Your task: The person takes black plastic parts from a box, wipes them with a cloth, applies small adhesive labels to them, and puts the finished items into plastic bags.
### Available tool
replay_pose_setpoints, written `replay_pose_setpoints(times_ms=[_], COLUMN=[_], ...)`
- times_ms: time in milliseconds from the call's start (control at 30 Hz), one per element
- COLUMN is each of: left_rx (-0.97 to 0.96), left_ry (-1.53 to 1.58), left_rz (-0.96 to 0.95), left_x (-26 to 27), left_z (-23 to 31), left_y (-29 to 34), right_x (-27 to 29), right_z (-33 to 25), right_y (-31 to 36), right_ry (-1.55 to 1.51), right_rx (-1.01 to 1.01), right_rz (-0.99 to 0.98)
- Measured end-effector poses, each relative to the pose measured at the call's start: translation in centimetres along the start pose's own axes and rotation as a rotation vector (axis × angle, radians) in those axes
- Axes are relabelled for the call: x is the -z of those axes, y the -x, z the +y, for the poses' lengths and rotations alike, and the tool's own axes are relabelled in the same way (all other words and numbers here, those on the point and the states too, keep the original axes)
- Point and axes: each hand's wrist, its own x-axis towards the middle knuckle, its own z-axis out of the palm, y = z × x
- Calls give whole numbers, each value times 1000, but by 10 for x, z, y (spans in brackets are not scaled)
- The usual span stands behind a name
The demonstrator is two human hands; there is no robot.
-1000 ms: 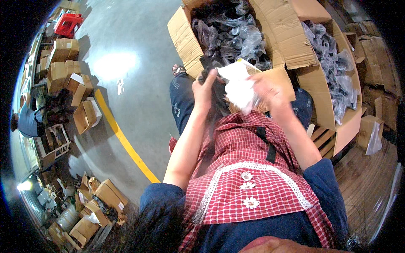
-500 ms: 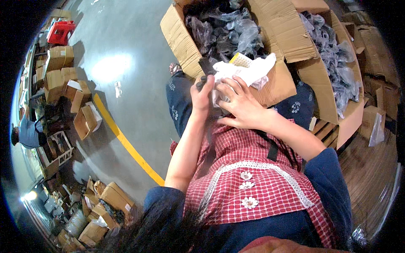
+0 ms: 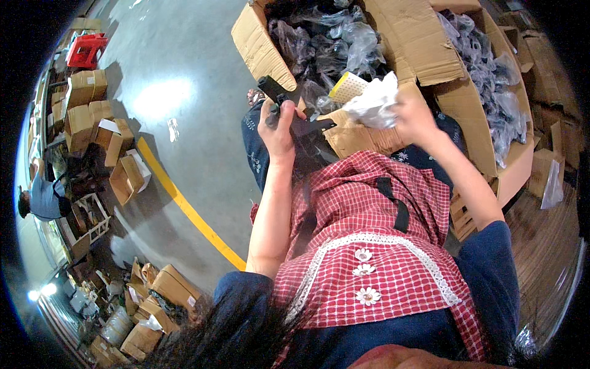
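Your left hand (image 3: 278, 132) gripped a black, angular part (image 3: 270, 88) by the open carton's (image 3: 261, 46) near-left corner; your right hand (image 3: 418, 117) held crumpled white cloth (image 3: 375, 101) over its near flap (image 3: 359, 138). A yellow line (image 3: 178, 197) crossed the grey floor (image 3: 203, 135).

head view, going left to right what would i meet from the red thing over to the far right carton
Red plastic object → yellow floor line → left hand, gripping a black part → crumpled white wad → right hand → right-hand open carton.
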Motion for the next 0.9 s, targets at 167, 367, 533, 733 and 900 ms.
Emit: replay_pose_setpoints(times_ms=[167,367,533,733,900], left_rx=[41,84,187,172,147], left_ry=[-62,-38,77,201,462], left_rz=[-38,0,-80,-255,-293], left_x=[2,-2,21,-1,-6], left_z=[-9,-23,-10,21,10], left_y=[1,-1,-1,11,12], right_x=[69,25,55,144,113], right_z=[-34,-141,-39,-3,-75], right_y=[-5,-22,-31,-40,-10], right_ry=[-690,-256,101,234,-592], right_rx=[50,494,207,70,142], right_rz=[342,191,250,829,368])
